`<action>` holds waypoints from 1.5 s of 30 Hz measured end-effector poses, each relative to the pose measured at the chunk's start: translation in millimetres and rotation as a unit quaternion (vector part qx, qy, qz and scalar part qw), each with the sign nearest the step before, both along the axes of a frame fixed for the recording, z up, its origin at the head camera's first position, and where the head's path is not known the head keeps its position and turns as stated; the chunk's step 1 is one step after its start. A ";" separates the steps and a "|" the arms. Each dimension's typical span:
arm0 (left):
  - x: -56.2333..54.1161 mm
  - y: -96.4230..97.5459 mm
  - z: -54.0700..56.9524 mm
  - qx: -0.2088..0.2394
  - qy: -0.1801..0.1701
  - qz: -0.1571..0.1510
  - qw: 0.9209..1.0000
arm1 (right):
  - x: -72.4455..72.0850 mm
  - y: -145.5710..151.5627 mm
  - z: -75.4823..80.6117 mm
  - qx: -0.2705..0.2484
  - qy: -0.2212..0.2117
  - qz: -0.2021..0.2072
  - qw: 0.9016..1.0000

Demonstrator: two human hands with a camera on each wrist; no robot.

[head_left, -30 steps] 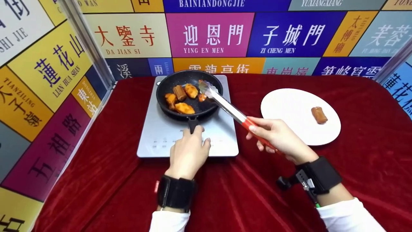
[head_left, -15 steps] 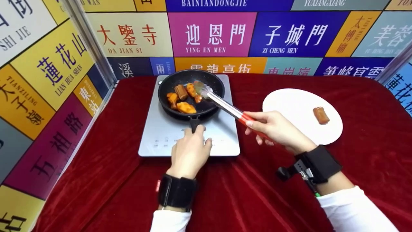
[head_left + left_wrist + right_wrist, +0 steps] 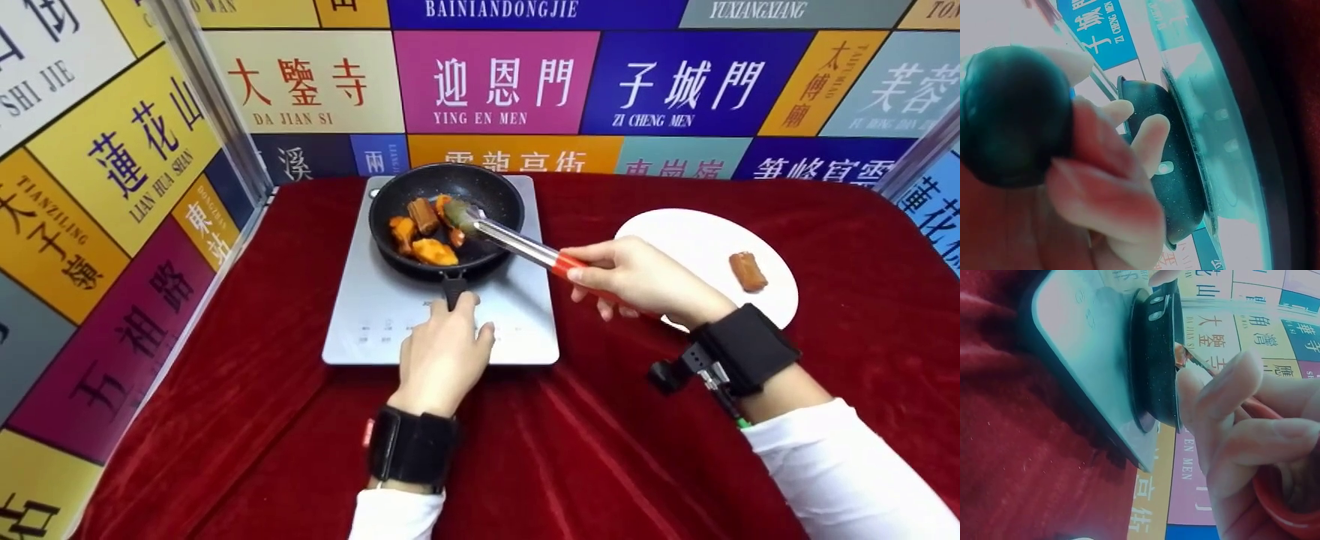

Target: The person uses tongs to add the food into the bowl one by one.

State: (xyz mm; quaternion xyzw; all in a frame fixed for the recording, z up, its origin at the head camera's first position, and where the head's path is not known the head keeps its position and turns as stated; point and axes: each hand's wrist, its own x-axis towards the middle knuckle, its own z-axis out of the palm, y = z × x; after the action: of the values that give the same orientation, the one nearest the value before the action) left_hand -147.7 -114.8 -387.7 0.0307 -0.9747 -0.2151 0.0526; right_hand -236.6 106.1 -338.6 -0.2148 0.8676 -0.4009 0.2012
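Observation:
My left hand grips the black handle of a frying pan, which sits on a silver induction cooktop. Several browned pieces of food, among them a yellow-orange piece and a brown rib-like piece, lie in the pan. In my right hand are metal tongs with red grips. Their tips reach into the pan's right half, at an orange piece partly hidden behind them. The right wrist view shows my fingers around the red handle, with a bit of food by the tips.
To the right of the cooktop lies a white oval plate bearing one brown piece. Dark red cloth covers the table. Panels printed with signs stand close behind and at the left.
The tongs have moved left within the pan and lie lower, their tips now at the orange piece, which has turned. My right hand shifted left and upward. My left hand keeps its hold.

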 end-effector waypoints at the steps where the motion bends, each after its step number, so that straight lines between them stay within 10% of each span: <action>1: 0.0 -0.2 0.1 -0.001 0.000 0.001 1.000 | -1.3 -0.6 1.6 0.007 0.002 0.003 1.000; 45: -1.4 3.3 -0.7 -0.002 -0.003 0.009 1.000 | 3.9 -9.0 20.7 0.074 0.047 0.005 0.996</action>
State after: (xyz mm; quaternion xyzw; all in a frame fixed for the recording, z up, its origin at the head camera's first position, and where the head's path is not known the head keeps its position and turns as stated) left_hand -149.2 -111.5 -388.3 0.0401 -0.9750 -0.2124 0.0516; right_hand -232.7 97.0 -317.8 -0.2220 0.9023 -0.3241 0.1774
